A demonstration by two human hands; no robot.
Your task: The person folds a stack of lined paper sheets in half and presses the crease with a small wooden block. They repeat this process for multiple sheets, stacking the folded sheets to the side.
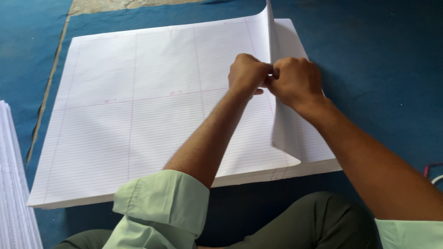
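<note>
Item one: stack of ruled paper, large white sheets with faint red margin lines, lying flat on the blue floor mat directly in front of my crossed legs. No box or tray holds it; the mat alone carries it.

Item two: top sheet, lifted along the right side of the stack, its edge standing up and curling over toward the middle.

Item three: my left hand, fingers clenched on the raised edge of the top sheet near its mid-height, forearm crossing over the stack.

Item four: my right hand, knuckles touching the left, fingers pinched on the same raised edge. Exactly how many sheets are caught between them I cannot tell, since the fingertips are tucked out of sight.

Item five: second pile of white sheets, at the left border, well apart from the main stack, only partly in view.

Item six: pale green rolled sleeves and dark trousers, at the near edge of the stack.

Item seven: a strip of bare stone floor, at the top, beyond the mat.
</note>
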